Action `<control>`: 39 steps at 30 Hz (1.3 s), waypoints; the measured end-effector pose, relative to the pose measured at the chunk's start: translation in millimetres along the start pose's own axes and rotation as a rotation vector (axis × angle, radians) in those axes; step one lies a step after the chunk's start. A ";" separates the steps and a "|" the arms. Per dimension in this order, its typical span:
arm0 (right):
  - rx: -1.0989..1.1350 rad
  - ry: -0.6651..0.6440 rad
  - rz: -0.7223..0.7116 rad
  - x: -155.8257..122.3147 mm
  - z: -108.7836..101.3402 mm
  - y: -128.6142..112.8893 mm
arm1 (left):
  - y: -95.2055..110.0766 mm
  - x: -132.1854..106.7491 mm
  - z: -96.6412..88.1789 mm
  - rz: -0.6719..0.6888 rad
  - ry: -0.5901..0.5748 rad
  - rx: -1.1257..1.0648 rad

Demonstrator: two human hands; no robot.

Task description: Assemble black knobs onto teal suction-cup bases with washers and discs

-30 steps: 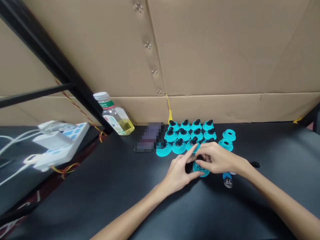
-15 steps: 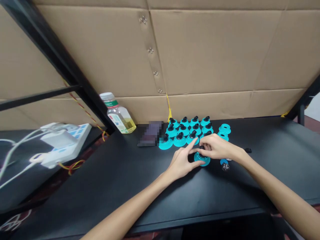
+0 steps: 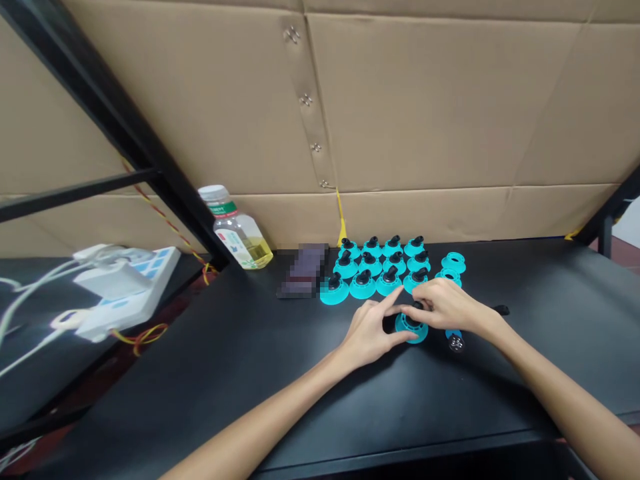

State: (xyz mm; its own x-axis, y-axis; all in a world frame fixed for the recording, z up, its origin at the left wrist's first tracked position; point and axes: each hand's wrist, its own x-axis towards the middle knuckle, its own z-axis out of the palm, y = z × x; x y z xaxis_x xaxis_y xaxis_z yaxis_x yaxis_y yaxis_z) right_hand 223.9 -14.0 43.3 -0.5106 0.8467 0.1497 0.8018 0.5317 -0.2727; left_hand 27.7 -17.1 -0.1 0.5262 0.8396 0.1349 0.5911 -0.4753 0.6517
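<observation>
A turquoise round base (image 3: pixel 411 337) with a black knob (image 3: pixel 417 316) on top stands on the black tabletop between my hands. My left hand (image 3: pixel 367 335) steadies the base, its thumb along the near rim and its fingers behind. From the right, the bent fingers of my right hand (image 3: pixel 447 305) pinch the black knob and hide most of it. Just beyond are several like pieces in rows, such as a knobbed turquoise piece (image 3: pixel 362 288), all with black knobs up. Right of these lie turquoise rings (image 3: pixel 454 263) without knobs.
A small clear, shiny round part (image 3: pixel 456 343) and a black lever-like piece (image 3: pixel 501 310) lie to the right. Further left are a dark blurred flat object (image 3: pixel 304 270), a drink bottle (image 3: pixel 240 233) and a white power strip (image 3: pixel 135 300). Cardboard (image 3: pixel 425 100) walls the back.
The view has shifted slightly, so everything appears a little lower and further right. Both hands keep their hold on the same piece, with the right fingers a little changed at the knob.
</observation>
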 end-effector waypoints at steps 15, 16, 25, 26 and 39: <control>-0.069 -0.014 0.025 -7.3 -11.1 -3.2 | 3.7 1.9 -2.0 0.067 0.024 -0.078; -0.025 -0.006 0.007 -8.2 -15.1 -1.5 | 3.2 1.7 -1.6 0.071 0.023 -0.079; 0.335 -0.084 -0.098 -16.1 -27.5 5.9 | -0.1 2.1 -1.4 0.130 0.007 -0.041; 0.346 -0.099 -0.106 -16.3 -27.4 5.3 | -0.1 2.1 -1.7 0.134 0.006 -0.037; 0.318 -0.112 -0.147 -14.9 -27.2 -3.1 | 3.0 0.6 -5.4 0.099 -0.007 -0.054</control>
State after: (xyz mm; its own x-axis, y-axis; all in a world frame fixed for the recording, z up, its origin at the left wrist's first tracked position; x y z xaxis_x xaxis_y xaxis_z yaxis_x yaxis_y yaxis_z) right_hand 237.5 -27.8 67.8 -0.6579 0.7452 0.1087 0.5899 0.5997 -0.5408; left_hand 26.5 -16.6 6.0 0.5848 0.7871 0.1961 0.5020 -0.5411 0.6747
